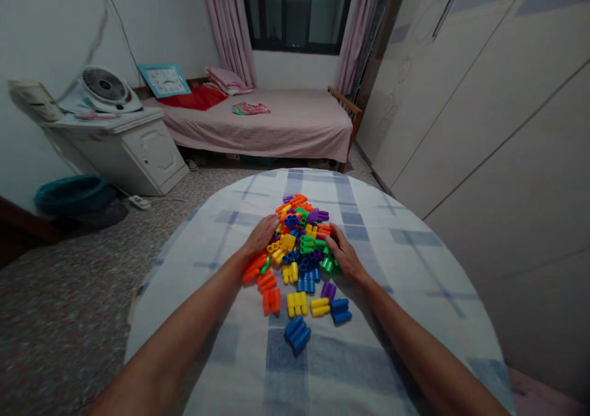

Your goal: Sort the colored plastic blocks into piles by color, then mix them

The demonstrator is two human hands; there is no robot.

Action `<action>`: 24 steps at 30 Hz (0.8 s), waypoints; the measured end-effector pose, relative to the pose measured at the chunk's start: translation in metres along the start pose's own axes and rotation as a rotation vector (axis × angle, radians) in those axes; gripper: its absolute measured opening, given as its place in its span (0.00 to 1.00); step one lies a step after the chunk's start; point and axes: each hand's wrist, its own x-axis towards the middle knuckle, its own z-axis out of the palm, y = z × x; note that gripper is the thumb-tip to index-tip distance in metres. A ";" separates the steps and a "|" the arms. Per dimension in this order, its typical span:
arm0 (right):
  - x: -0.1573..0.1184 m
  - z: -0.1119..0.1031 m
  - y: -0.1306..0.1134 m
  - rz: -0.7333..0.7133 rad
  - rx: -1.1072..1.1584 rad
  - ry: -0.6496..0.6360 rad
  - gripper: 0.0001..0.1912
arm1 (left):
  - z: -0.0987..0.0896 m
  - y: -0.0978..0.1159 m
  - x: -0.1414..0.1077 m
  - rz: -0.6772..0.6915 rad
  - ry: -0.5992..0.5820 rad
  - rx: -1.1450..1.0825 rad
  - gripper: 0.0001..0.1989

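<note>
A heap of plastic building blocks [295, 241] in orange, yellow, green, blue and purple lies on the round table. My left hand [262, 236] rests along the heap's left side, its fingers stretched out and partly hidden by blocks. Against the right side lies my right hand [345, 253], fingers apart and curved around the edge, close to a green block [312, 244]. Nearer to me are loose pieces: an orange block [271, 302], a yellow block [297, 304], and a blue block [297, 335] nearest of all. Neither hand visibly grips a piece.
A white and blue checked cloth [396, 281] covers the table. Beyond it stands a bed [295, 121] with a pink sheet. On the left are a white cabinet [147, 152] with a fan [105, 85] and a teal bin [74, 193]. A wardrobe [498, 127] lines the right.
</note>
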 end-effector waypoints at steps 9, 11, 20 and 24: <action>-0.089 -0.053 -0.016 -0.609 -0.524 -0.183 0.42 | -0.034 0.070 -0.084 0.244 0.005 0.262 0.35; -0.105 -0.057 -0.019 -0.728 -0.624 -0.316 0.44 | -0.033 0.087 -0.115 0.479 -0.165 0.313 0.43; -0.062 -0.009 -0.032 -0.767 -0.686 -0.315 0.39 | -0.005 0.108 -0.120 0.464 -0.154 0.500 0.37; -0.022 0.007 -0.036 -0.726 -0.705 -0.247 0.37 | -0.008 0.099 -0.080 0.340 -0.026 0.499 0.35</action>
